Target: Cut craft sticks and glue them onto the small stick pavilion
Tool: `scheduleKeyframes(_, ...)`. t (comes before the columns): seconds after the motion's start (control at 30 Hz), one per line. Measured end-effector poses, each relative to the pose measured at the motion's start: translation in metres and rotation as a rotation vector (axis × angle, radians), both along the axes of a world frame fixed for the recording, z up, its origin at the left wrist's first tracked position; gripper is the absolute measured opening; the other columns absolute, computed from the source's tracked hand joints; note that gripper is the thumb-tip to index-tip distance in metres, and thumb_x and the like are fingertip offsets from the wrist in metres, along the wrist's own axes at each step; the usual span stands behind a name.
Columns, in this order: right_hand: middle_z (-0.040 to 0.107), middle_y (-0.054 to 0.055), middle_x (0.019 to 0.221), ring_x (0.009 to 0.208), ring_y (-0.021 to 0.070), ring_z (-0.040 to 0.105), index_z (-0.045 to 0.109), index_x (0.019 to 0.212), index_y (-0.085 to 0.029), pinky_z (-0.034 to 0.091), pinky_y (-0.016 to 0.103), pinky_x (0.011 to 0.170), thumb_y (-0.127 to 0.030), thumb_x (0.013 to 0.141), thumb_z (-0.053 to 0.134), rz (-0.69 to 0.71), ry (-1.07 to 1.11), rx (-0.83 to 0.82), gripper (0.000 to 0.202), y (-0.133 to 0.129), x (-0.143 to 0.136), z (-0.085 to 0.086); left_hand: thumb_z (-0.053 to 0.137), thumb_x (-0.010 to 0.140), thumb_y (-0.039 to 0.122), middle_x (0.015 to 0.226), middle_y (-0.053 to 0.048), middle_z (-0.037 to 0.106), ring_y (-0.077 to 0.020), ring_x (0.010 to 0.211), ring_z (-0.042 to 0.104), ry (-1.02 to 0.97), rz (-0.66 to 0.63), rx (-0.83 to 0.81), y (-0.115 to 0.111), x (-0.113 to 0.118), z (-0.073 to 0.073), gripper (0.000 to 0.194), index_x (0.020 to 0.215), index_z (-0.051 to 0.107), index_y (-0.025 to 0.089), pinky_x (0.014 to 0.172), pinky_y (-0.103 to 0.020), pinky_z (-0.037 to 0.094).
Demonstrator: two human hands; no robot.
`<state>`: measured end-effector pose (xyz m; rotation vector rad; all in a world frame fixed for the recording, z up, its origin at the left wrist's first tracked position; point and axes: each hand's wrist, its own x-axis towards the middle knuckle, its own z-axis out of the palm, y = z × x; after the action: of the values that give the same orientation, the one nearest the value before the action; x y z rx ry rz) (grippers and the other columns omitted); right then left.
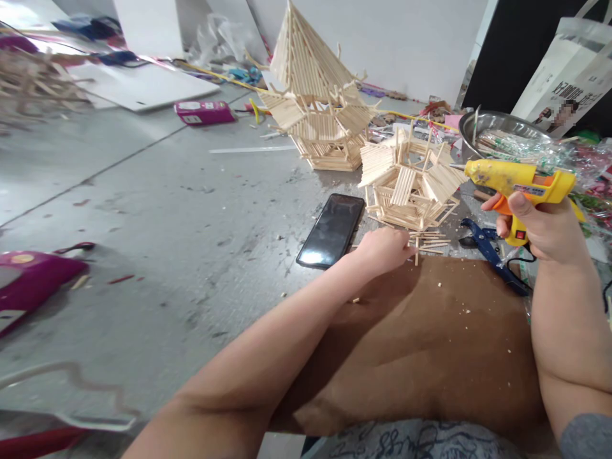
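Observation:
My right hand [549, 229] is wrapped round the handle of a yellow hot glue gun [521, 180], raised at the right with its nozzle pointing left. My left hand [388, 247] is low over the front of the work, closed in a pinch. At its fingertips is a short wooden stick [417, 254], standing across several loose sticks [435, 242]. Just behind is a partly built stick model [404, 185] with sloping roof panels. The far side of my left fingers is hidden. A black phone [331, 231] lies beside that hand.
A taller stick pagoda [318, 95] stands behind. Blue cutters [495, 255] lie below the glue gun. A metal bowl [507, 121] with wrapped sticks sits back right. Brown sheet [444, 344] covers the area before me. Purple packs [33, 284] lie on the grey floor.

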<state>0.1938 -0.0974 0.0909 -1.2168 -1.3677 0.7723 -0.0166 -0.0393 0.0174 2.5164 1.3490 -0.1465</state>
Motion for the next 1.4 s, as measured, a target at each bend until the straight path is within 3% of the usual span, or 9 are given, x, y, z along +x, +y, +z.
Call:
scheduleKeyframes(0.13,0.063,0.003,0.067,0.041,0.0082,0.051,0.059,0.068,-0.016,0.037,0.024,0.036,-0.04,0.068,0.064,-0.014,-0.006,-0.011,0.024,-0.001,-0.001,0.001,0.039,0.077,0.051,0.083,-0.013,0.066,-0.028,0.083,0.061,0.013,-0.057,0.006,-0.011,0.006,-0.002,0.042,0.084,0.063,0.017,0.068,-0.037,0.046)
scheduleKeyframes(0.33,0.063,0.003,0.069,0.039,0.0081,0.051,0.059,0.067,-0.016,0.037,0.025,0.036,-0.039,0.07,0.063,0.004,-0.02,-0.027,0.024,-0.002,-0.002,0.001,0.034,0.081,0.028,0.082,-0.012,0.066,-0.0245,0.083,0.062,0.025,-0.157,0.005,-0.017,0.01,-0.005,0.032,0.085,0.063,0.016,0.068,-0.034,0.046)
scheduleKeyframes(0.53,0.063,0.002,0.068,0.039,0.0076,0.049,0.06,0.066,-0.018,0.037,0.025,0.037,-0.041,0.068,0.064,-0.003,-0.014,-0.018,0.024,0.0,0.0,-0.001,0.037,0.078,0.026,0.085,-0.01,0.066,-0.0215,0.079,0.061,-0.009,-0.343,-0.061,-0.018,0.008,0.0,0.03,0.088,0.063,0.018,0.065,-0.03,0.045)
scheduleKeyframes(0.67,0.063,0.003,0.067,0.039,0.0079,0.048,0.059,0.068,-0.016,0.038,0.026,0.037,-0.04,0.068,0.065,0.0,0.006,-0.01,0.024,0.0,0.0,0.0,0.039,0.076,0.026,0.084,-0.007,0.066,-0.0202,0.079,0.061,0.071,-0.171,-0.072,0.0,-0.004,0.006,0.027,0.084,0.064,0.02,0.064,-0.028,0.044)
scheduleKeyframes(0.73,0.063,0.003,0.067,0.039,0.008,0.049,0.059,0.068,-0.016,0.037,0.026,0.036,-0.041,0.068,0.065,0.002,-0.003,-0.012,0.025,-0.001,0.0,0.001,0.036,0.078,0.025,0.086,-0.008,0.066,-0.0205,0.082,0.06,0.073,0.007,0.022,0.011,-0.009,0.004,0.03,0.084,0.064,0.019,0.066,-0.028,0.044)
scheduleKeyframes(0.8,0.063,0.003,0.068,0.039,0.0082,0.05,0.059,0.069,-0.016,0.036,0.025,0.036,-0.041,0.068,0.064,0.005,-0.013,-0.026,0.026,-0.001,0.0,0.002,0.035,0.079,0.025,0.089,-0.009,0.066,-0.0207,0.083,0.06,0.029,0.075,0.091,0.017,-0.011,-0.002,0.03,0.083,0.064,0.019,0.065,-0.028,0.043)
scheduleKeyframes(1.03,0.064,0.002,0.068,0.039,0.0083,0.049,0.06,0.068,-0.018,0.037,0.026,0.037,-0.041,0.069,0.063,-0.008,-0.009,-0.029,0.023,-0.001,-0.001,0.0,0.035,0.082,0.035,0.091,-0.008,0.066,-0.0214,0.085,0.061,-0.03,0.039,0.112,0.016,-0.006,-0.019,0.031,0.092,0.062,0.021,0.069,-0.029,0.044)
scheduleKeyframes(1.27,0.063,0.0,0.067,0.038,0.0087,0.05,0.061,0.067,-0.021,0.036,0.025,0.036,-0.041,0.07,0.062,0.019,-0.04,-0.014,0.02,0.0,-0.001,-0.001,0.039,0.078,0.025,0.089,-0.006,0.064,-0.0217,0.081,0.061,-0.11,0.031,0.086,0.018,-0.006,-0.02,0.02,0.08,0.059,0.02,0.063,-0.028,0.044)
scheduleKeyframes(1.4,0.064,0.002,0.068,0.039,0.0082,0.05,0.061,0.065,-0.019,0.037,0.025,0.036,-0.04,0.07,0.062,0.023,-0.036,-0.005,0.022,0.0,-0.001,-0.001,0.033,0.081,0.024,0.095,-0.01,0.061,-0.0239,0.08,0.061,-0.107,0.016,0.104,0.008,-0.002,-0.014,0.024,0.085,0.056,0.017,0.062,-0.032,0.044)
